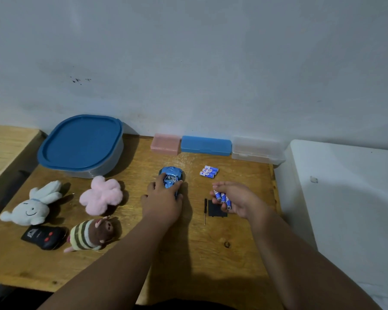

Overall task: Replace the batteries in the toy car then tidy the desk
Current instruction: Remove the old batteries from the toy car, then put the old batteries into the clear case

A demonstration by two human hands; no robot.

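Observation:
The blue toy car (172, 173) lies on the wooden desk (211, 253), and my left hand (162, 201) rests over its near half, gripping it. My right hand (236, 200) hovers to the right of the car, curled around several loose blue batteries (222, 198). A pack of blue and white batteries (208, 171) lies beyond that hand. A small black screwdriver (205, 211) and a black battery cover (214, 210) lie on the desk just under and left of my right hand.
Against the wall stand a blue-lidded tub (81, 145), a pink box (165, 144), a blue case (206, 145) and a clear box (257, 149). At left lie a white plush rabbit (33, 205), a pink plush (101, 194), a striped plush (91, 234) and a black remote (43, 237). White furniture (345, 198) adjoins the desk's right edge.

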